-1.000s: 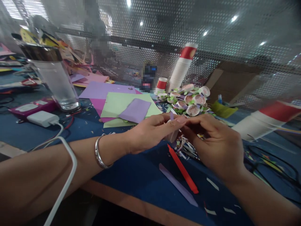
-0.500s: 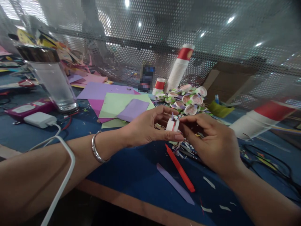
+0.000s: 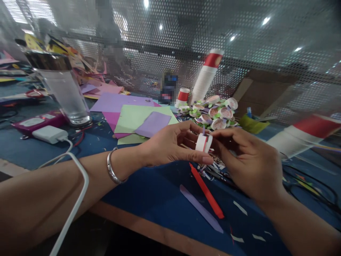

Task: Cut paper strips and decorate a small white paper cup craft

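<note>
My left hand [image 3: 173, 144], with a silver bangle at the wrist, holds a small white paper cup base [image 3: 203, 143] between thumb and fingers. A red line runs round its side, and a purple paper strip [image 3: 204, 130] sticks up from its top. My right hand [image 3: 245, 160] pinches the same piece at its right edge, its fingertips partly hidden. Below the hands, a red pen [image 3: 207, 192] and a loose purple paper strip [image 3: 201, 209] lie on the blue table. Behind them is a pile of similar round cup bases [image 3: 218, 113] with green and purple paper bits.
Green and purple paper sheets [image 3: 130, 119] lie left of the pile. A clear water bottle [image 3: 64, 89] and a white charger [image 3: 50, 134] stand further left, the charger's cable crossing my left forearm. Cup stacks [image 3: 204, 80] rise behind; another cup stack [image 3: 298, 137] leans at right, near black cables [image 3: 317, 185].
The whole view has shifted slightly, so things appear a little further right. Both hands keep the cup base between them, which is turned slightly.
</note>
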`<state>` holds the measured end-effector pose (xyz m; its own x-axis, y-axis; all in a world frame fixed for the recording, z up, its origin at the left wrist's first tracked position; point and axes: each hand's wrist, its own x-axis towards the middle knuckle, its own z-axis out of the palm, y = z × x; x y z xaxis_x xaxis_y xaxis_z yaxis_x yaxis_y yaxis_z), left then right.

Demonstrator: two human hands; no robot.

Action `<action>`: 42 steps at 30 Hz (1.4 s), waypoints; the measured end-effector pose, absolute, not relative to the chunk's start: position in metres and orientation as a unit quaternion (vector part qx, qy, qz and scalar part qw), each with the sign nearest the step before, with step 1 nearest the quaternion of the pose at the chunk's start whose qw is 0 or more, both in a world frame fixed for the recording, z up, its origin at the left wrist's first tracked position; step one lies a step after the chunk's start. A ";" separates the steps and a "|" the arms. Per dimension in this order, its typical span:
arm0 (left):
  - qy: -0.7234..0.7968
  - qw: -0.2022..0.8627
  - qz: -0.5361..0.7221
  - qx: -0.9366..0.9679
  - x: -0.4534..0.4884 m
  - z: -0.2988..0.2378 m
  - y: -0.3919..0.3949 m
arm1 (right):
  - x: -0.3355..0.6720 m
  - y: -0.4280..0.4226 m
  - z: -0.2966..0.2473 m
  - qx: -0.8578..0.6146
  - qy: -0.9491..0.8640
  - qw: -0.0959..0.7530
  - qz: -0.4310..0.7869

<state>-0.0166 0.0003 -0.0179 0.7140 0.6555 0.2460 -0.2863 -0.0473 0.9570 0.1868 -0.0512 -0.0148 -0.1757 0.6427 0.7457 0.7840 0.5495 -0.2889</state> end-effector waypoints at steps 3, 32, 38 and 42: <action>0.127 0.682 0.351 0.629 -0.017 -0.018 0.001 | 0.186 -0.051 -0.014 -0.473 -0.754 0.450 -0.069; 0.136 0.589 0.386 0.697 -0.016 -0.025 0.003 | 0.190 -0.052 -0.015 -0.456 -0.757 0.438 -0.162; 0.138 0.546 0.399 0.724 -0.017 -0.025 -0.001 | 0.191 -0.056 -0.012 -0.447 -0.766 0.436 -0.157; 0.139 0.510 0.409 0.744 -0.017 -0.026 -0.003 | 0.189 -0.056 -0.010 -0.441 -0.770 0.436 -0.151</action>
<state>-0.0171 -0.0029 -0.0265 0.6275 0.6233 0.4666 -0.2098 -0.4416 0.8723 0.1885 -0.0565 -0.0100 -0.2311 0.5470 0.8046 0.8102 0.5661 -0.1522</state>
